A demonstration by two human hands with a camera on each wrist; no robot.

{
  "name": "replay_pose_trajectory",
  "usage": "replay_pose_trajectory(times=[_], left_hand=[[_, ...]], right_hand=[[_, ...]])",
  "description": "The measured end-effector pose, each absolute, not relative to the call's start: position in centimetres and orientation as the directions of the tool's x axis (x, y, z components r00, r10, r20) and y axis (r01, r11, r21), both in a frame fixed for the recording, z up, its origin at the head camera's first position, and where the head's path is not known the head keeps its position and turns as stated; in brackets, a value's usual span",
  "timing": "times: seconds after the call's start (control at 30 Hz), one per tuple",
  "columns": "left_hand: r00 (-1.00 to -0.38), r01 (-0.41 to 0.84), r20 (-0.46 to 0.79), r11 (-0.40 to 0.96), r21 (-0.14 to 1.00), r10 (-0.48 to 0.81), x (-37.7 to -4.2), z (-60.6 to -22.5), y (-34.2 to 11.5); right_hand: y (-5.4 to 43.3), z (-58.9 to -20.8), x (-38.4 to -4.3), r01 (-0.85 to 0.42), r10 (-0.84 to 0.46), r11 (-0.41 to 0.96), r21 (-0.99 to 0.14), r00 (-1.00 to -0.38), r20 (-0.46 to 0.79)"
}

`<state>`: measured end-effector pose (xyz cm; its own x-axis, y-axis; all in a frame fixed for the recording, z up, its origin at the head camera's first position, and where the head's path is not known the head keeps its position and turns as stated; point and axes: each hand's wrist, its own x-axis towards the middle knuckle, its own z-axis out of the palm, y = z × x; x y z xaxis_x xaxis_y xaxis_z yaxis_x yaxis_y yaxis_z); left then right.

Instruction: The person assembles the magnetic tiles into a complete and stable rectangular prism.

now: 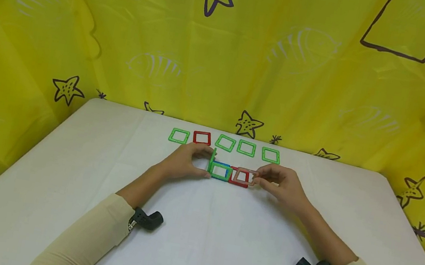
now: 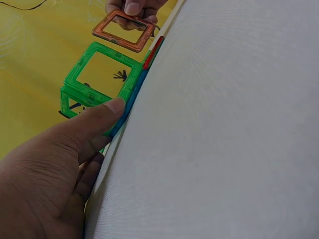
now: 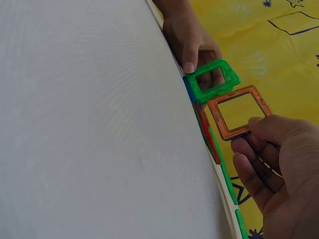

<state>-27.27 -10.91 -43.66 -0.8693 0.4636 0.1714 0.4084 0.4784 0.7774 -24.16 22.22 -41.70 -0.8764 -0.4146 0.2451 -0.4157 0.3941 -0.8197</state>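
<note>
My left hand [image 1: 186, 162] grips a small structure of square magnetic tiles at its left side, thumb on the near lower corner and fingers behind. In the left wrist view, green tiles [image 2: 117, 56] stand joined at an edge above a blue tile [image 2: 130, 103]. A red tile [image 1: 238, 184] lies on the table against the structure's right side. Between thumb and fingertips, my right hand [image 1: 285, 188] pinches an orange square tile [image 3: 216, 120] by one edge. That tile is tilted above the red one, apart from the green tiles in the left wrist view.
Behind the structure, a row of loose tiles lies flat on the white table [image 1: 194, 242]: several green ones [image 1: 245, 154] and one red [image 1: 202, 132]. A yellow patterned curtain [image 1: 224, 59] hangs along the table's back edge.
</note>
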Motion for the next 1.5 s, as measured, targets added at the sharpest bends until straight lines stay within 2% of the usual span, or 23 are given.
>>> replay_pose_trajectory(times=[0.53,1.5], left_hand=[[-0.873,0.404,0.161,0.494,0.770,0.461,-27.23,-43.60,-10.93],[-0.871,0.409,0.166,0.495,0.767,0.462,-27.31,-43.62,-10.89]], right_hand=[[21.84,-41.99,-24.16,-0.413,-0.423,0.425,-0.806,-0.877,0.227],[21.34,-42.07,-24.18,-0.413,-0.431,0.395,-0.821,-0.872,0.231]])
